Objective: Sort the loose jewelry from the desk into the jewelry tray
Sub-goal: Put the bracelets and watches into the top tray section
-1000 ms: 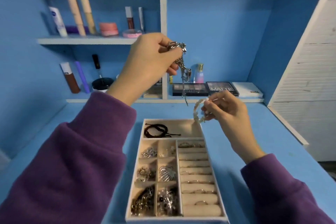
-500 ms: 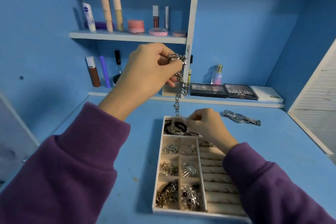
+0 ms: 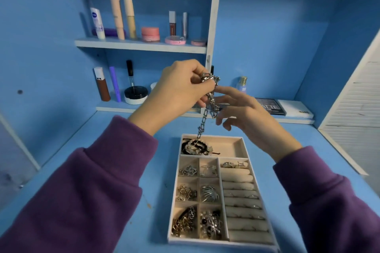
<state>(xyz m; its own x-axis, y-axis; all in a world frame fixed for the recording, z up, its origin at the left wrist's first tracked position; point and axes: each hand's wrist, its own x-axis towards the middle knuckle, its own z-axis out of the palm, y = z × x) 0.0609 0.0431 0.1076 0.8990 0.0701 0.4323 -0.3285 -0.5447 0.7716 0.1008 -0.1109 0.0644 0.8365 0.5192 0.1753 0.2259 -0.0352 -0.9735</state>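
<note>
Silver chain (image 3: 206, 116) hung from left hand (image 3: 181, 88), grip pinching its top end, lower end dangling over jewelry tray (image 3: 172, 211) top compartment by beaded bracelet (image 3: 192, 143); right hand (image 3: 249, 114) grip loose, fingers spread beside chain; tray on blue surface (image 3: 158, 170)

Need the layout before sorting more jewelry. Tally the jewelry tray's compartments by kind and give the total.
Jewelry tray compartments:
Wide top compartment: 1
Small square compartments: 6
Ring-roll section: 1
Total: 8
</note>
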